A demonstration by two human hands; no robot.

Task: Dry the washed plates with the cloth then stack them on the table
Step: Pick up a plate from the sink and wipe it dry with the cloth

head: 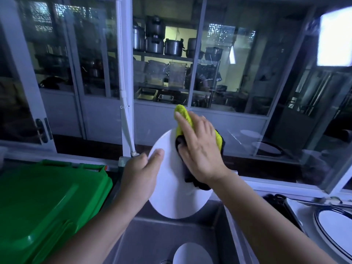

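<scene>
Head view, plate (167, 189) in left hand (139, 174), cloth (183, 117) under right hand (202, 147)

The right grip (198, 149) is covering the upper right of the white plate (169, 180) and most of the cloth (182, 116); only its yellow tip and some dark folds are peeking out. The left grip (141, 172) is hiding its fingers behind the plate's left rim, with only the thumb showing. In the sink (152, 239), a second plate (192, 254) is running off the bottom edge. At the tabletop's right, a blue-rimmed plate (337, 225) is being cropped by the frame. The green lid (47, 202) is being cut off at left and below.
</scene>
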